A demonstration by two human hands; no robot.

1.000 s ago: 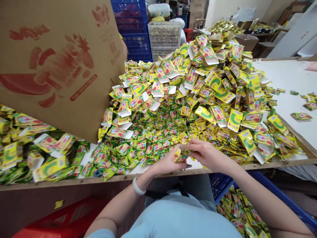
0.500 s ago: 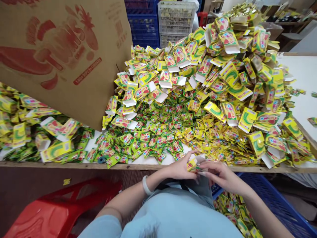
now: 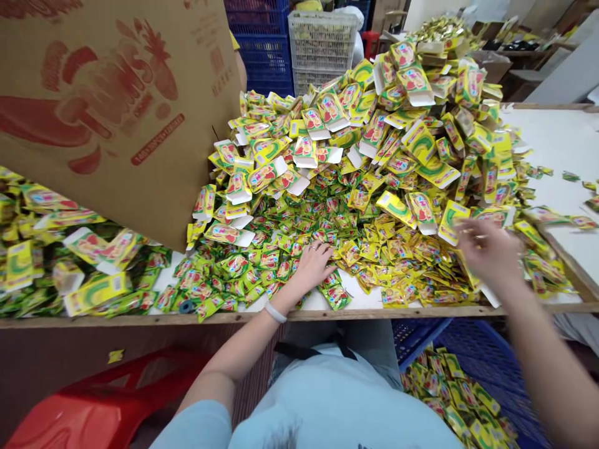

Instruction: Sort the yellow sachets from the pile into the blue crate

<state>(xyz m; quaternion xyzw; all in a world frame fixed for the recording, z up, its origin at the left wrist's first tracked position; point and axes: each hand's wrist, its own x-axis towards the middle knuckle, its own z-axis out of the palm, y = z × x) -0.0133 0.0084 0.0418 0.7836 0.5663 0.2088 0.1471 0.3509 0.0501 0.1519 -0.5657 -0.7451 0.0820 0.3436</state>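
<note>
My left hand (image 3: 314, 267), with a white band on the wrist, rests on the pile of small green candy packets (image 3: 243, 265), fingers stretched over them. To the right, my right hand (image 3: 493, 255) is smeared by motion over the yellow packets and small cartons, beside a yellow-green carton (image 3: 453, 221). Its fingers are too blurred to show a grip. Yellow packets (image 3: 412, 262) lie between my hands. Behind them rises a heap of small printed cartons (image 3: 374, 125), several with white flaps standing out.
A large brown cardboard box (image 3: 154, 174) leans across the table at left. Below the wooden table edge (image 3: 346, 313), a blue crate (image 3: 496, 362) holds filled-looking cartons (image 3: 461, 393). A red plastic stool (image 3: 88, 405) stands at lower left. Stacked crates (image 3: 322, 40) are behind.
The small carton both hands held near the table edge is out of them. My left hand has moved forward onto the green packets; my right hand has swung right towards the cartons.
</note>
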